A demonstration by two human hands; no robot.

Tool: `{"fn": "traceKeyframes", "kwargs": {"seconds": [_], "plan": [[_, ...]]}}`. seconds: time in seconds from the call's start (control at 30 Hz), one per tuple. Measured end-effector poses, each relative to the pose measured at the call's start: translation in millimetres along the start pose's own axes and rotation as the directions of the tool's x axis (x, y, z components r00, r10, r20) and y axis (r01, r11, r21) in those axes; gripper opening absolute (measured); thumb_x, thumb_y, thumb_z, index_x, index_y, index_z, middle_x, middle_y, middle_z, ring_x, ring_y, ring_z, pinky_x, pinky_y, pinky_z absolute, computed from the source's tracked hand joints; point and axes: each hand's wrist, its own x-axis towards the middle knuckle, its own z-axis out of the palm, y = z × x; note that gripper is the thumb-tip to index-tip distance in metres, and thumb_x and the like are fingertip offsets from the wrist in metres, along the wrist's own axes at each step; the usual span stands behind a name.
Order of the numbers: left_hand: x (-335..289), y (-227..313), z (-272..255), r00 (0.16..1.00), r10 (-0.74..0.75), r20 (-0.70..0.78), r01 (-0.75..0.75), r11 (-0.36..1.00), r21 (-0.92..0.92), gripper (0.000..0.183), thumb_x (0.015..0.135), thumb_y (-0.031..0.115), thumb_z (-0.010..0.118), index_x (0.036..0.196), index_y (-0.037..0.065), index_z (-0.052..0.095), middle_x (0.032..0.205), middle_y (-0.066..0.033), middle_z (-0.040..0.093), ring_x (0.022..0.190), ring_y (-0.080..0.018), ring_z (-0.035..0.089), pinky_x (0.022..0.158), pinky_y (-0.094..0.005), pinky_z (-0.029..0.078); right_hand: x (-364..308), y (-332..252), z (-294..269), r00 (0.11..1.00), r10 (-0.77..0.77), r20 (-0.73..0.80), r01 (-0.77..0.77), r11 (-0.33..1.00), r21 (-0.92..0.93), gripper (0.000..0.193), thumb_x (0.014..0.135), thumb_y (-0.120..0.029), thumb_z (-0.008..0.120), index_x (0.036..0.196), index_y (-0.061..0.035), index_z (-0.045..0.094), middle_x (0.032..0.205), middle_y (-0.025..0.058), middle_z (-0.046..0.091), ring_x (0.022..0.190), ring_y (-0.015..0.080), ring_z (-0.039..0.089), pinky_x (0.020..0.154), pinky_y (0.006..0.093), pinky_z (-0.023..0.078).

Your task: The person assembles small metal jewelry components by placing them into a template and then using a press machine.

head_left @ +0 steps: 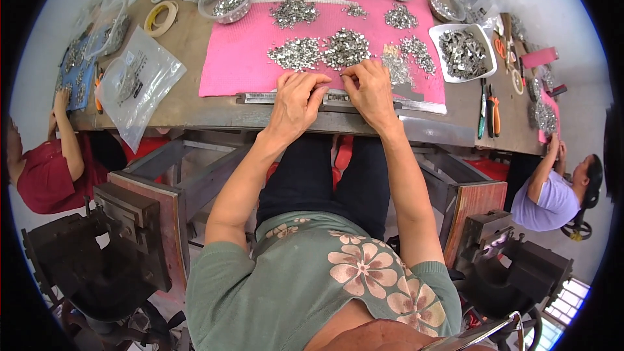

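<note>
My left hand (296,101) and my right hand (370,91) rest side by side at the near edge of a pink mat (234,58), fingers bent over a long metal bar (260,98) that lies along that edge. The fingertips of both hands pinch at something tiny between them; what it is I cannot tell. Just beyond my fingers lie heaps of small silvery metal parts (344,49) on the mat.
Clear bowls of metal parts (227,0) stand at the back. A white tray of parts (463,52) and pliers (494,114) lie right. A plastic bag (133,84) and tape roll (161,18) lie left. Two other people sit at the table's ends.
</note>
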Motion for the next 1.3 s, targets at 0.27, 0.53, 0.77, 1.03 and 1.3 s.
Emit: {"fn": "traceKeyframes", "kwargs": {"seconds": [0.27,0.53,0.77,1.03,1.3], "plan": [[0,-3,2,0.999,0.017,-0.041,-0.017,1.0,0.0,0.012,0.093,0.007,0.065,0.105,0.005,0.069,0.088,-0.0066,0.068,0.082,-0.0248,0.062,0.092,-0.0404,0.04,-16,-28,-17,0.997,-0.046,0.06,0.031,0.972,0.234,0.012,0.079,-0.004,0.075,0.089,-0.0059,0.068,0.089,0.0057,0.062,0.086,0.0258,0.058,0.08,0.0387,0.04],[-1,-4,3,0.999,0.028,-0.024,-0.028,0.999,0.026,0.013,0.095,0.009,0.064,0.106,0.005,0.07,0.087,-0.0056,0.066,0.082,-0.0228,0.061,0.091,-0.0388,0.041,-26,-24,-19,0.999,-0.034,0.04,0.024,0.974,0.227,0.016,0.082,-0.005,0.076,0.098,-0.0048,0.07,0.095,0.006,0.065,0.091,0.0258,0.06,0.082,0.0385,0.042],[-2,3,-1,0.998,0.047,0.038,-0.05,0.996,0.074,0.016,0.088,0.016,0.074,0.101,0.008,0.072,0.088,-0.0032,0.066,0.085,-0.0209,0.059,0.094,-0.0397,0.037,-36,-22,-24,0.999,0.01,-0.04,-0.004,0.99,0.139,0.021,0.081,-0.006,0.079,0.1,-0.0064,0.071,0.096,0.0067,0.067,0.091,0.0262,0.061,0.082,0.0385,0.043],[-6,2,5,0.996,0.085,0.021,-0.086,0.989,0.117,0.014,0.083,0.019,0.078,0.096,0.014,0.076,0.089,0.0,0.066,0.088,-0.019,0.059,0.095,-0.0403,0.036,-38,-21,-15,0.995,-0.014,-0.1,0.027,0.991,0.128,0.02,0.079,-0.002,0.078,0.097,-0.0056,0.068,0.092,0.006,0.066,0.087,0.026,0.06,0.08,0.0389,0.043],[-4,4,4,0.998,0.06,0.013,-0.061,0.993,0.103,0.017,0.083,0.018,0.079,0.099,0.013,0.076,0.089,-0.0004,0.066,0.09,-0.0197,0.059,0.097,-0.0411,0.036,-34,-18,-17,0.995,-0.061,-0.08,0.072,0.987,0.147,0.017,0.082,0.002,0.073,0.096,-0.004,0.066,0.091,0.0076,0.065,0.083,0.0276,0.059,0.079,0.0398,0.042]]}}
